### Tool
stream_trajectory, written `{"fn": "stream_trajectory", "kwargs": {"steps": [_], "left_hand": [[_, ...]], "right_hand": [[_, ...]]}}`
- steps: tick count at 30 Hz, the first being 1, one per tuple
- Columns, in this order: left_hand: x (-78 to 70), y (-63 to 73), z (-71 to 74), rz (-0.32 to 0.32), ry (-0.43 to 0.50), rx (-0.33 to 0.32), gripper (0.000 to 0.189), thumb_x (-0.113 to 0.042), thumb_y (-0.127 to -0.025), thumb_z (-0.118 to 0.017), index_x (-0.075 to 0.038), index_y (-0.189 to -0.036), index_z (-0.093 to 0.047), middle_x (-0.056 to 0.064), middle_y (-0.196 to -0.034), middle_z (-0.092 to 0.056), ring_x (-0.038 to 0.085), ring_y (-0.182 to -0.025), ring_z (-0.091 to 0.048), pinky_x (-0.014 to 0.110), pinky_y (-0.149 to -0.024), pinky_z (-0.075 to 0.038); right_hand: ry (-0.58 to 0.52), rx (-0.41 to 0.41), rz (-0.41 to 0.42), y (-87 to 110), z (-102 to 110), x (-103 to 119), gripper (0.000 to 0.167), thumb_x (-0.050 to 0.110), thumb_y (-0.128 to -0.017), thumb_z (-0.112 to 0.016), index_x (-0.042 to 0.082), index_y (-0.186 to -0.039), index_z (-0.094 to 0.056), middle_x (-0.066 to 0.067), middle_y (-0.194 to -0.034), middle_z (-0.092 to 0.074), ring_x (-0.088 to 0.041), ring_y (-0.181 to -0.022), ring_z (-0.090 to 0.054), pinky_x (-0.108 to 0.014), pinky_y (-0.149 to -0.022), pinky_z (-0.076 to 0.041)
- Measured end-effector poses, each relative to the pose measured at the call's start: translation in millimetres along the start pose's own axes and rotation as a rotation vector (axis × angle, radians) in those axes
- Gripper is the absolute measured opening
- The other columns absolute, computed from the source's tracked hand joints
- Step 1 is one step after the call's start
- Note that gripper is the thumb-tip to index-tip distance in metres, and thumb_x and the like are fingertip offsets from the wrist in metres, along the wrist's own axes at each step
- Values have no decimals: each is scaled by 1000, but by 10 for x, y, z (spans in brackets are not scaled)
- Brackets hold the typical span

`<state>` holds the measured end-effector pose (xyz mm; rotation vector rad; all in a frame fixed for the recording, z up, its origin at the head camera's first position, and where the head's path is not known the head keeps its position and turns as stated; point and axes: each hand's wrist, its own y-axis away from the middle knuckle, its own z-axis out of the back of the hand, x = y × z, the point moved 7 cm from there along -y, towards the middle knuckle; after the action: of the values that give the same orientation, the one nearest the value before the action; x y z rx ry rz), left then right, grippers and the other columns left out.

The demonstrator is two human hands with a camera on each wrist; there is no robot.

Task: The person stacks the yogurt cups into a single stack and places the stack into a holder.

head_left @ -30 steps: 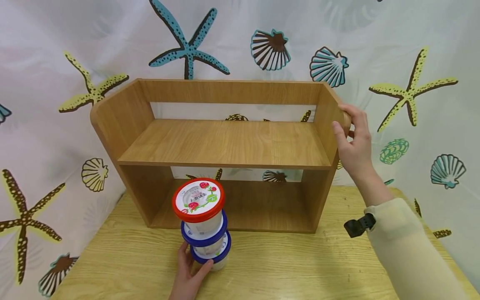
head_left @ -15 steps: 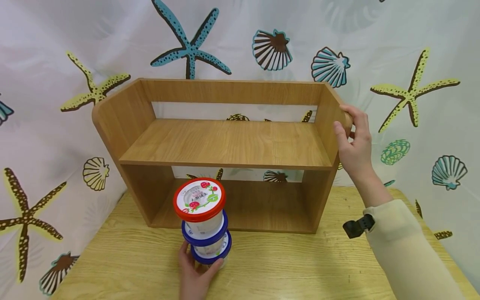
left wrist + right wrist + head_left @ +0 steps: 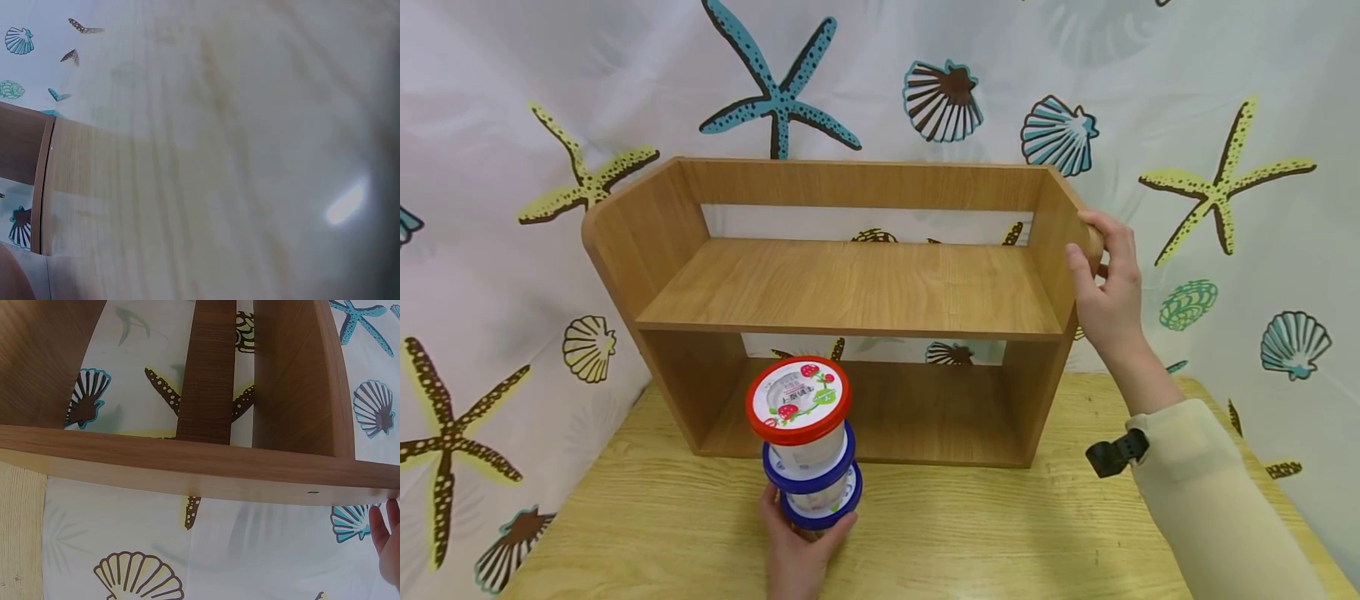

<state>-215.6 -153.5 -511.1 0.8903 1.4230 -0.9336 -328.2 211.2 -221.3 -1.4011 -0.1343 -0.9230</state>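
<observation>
Three round plastic tubs stand stacked in front of the shelf in the head view. On top is a red-lidded tub [image 3: 799, 402] with strawberries printed on its lid. Below it come a blue-lidded tub [image 3: 812, 468] and, at the bottom, a second blue-lidded tub [image 3: 826, 518]. My left hand [image 3: 801, 554] holds the bottom tub, fingers at its left and thumb across its front. My right hand [image 3: 1108, 292] grips the upper front edge of the right side panel of the wooden shelf [image 3: 850, 283]. The right wrist view shows its fingertips [image 3: 379, 528] against that panel.
The shelf has two levels and stands at the back of the wood-grain table [image 3: 955, 533]. Behind it hangs a white curtain [image 3: 1247, 50] with starfish and shells. A black strap device [image 3: 1117, 452] sits on the right wrist. The left wrist view shows mostly tabletop.
My left hand has shifted slightly right, its thumb reaching further around the front of the bottom tub. The stack stays in place, and my right hand keeps its grip on the shelf.
</observation>
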Motion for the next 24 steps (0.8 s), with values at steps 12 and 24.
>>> {"fn": "stream_trajectory", "kwargs": {"steps": [12,24], "left_hand": [[-53,4,-16,-59,-10,-15,111,3,-66,-87,-7,-146,-12,25,-141,-34,38,-129,-34,52,-109,-26],[-44,-9,21,-56,-60,-27,109,0,-64,-89,-6,-144,-16,26,-139,-36,39,-129,-36,53,-109,-27]], "right_hand": [[4,2,4,-6,3,-7,38,13,-98,-52,10,-135,-49,-11,-135,-45,-14,-115,-44,-25,-81,-39],[3,3,-7,2,-8,-16,38,15,-99,-51,11,-136,-48,-9,-136,-45,-14,-117,-43,-26,-82,-38]]}}
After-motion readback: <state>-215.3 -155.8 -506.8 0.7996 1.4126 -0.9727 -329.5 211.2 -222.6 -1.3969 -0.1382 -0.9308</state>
